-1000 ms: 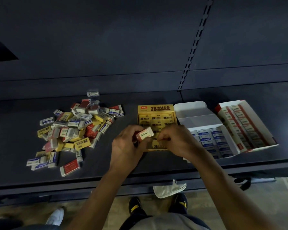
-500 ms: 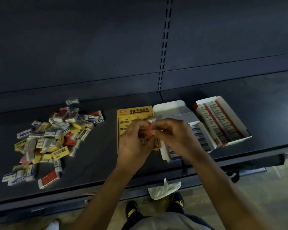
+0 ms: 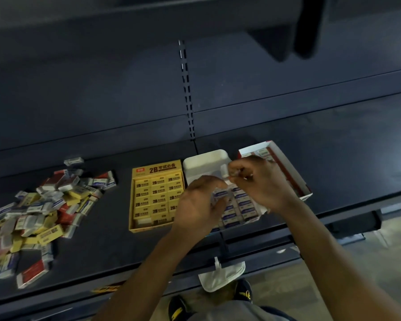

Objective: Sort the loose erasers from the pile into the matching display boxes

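Note:
A pile of loose erasers [image 3: 39,209] in red, yellow and blue-white sleeves lies on the left of the dark shelf. Three open display boxes stand side by side: a yellow box [image 3: 131,205], a white box [image 3: 206,159] with blue-white erasers, and a red-edged box [image 3: 287,167]. My left hand [image 3: 198,205] hovers over the white box's front and grips a blue-white eraser [image 3: 220,195]. My right hand [image 3: 262,181] is above the white and red boxes and pinches a small eraser [image 3: 226,172]; its sleeve colour is unclear. Both hands hide parts of these two boxes.
The shelf's front edge [image 3: 252,242] runs under my forearms. A white cloth-like item [image 3: 220,275] hangs below it, above my shoes [image 3: 243,291]. A slotted upright [image 3: 187,89] splits the dark back panel, and an upper shelf [image 3: 287,24] juts overhead.
Both hands moved right, from over the yellow box to the white and red boxes, and drew apart. The right hand now holds an eraser by itself. The view tilted up.

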Demonstrator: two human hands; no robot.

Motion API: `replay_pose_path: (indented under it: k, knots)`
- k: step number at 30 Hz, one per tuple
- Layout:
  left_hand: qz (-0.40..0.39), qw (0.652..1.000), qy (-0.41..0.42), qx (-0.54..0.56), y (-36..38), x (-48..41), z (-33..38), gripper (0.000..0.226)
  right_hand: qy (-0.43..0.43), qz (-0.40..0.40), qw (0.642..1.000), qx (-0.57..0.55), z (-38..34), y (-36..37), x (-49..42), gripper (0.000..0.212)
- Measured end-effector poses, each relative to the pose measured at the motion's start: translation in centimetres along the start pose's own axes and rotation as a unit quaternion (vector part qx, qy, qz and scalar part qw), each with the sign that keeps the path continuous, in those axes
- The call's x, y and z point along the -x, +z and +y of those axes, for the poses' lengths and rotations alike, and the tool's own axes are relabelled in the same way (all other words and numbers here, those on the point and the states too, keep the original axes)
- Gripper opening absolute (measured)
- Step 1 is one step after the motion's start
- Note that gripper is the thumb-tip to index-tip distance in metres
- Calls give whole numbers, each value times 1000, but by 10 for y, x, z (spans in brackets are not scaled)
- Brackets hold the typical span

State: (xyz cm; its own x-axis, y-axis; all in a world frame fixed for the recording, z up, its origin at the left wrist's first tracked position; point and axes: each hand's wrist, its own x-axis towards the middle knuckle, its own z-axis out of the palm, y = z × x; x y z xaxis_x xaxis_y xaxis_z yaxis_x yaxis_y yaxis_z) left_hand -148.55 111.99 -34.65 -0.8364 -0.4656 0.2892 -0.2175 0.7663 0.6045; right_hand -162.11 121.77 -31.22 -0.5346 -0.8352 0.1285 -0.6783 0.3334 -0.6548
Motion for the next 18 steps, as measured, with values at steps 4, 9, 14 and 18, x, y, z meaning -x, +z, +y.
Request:
replay_pose_path:
  k: [4,9,14,18]
  knots:
    - [-42,998,16,-47,20,-10,18,28,18,-9,994,104,22,-27,-5,15]
    - [-75,994,51,-61,45,-17,34,31,25,-16,985,169,60,-38,-23,12]
    - [-83,990,88,-75,63,-15,43,37,-6,-29,980,199,77,-32,-37,27]
    - [-77,988,92,-94,69,-10,50,25,-15,-9,978,209,86,-19,-48,27]
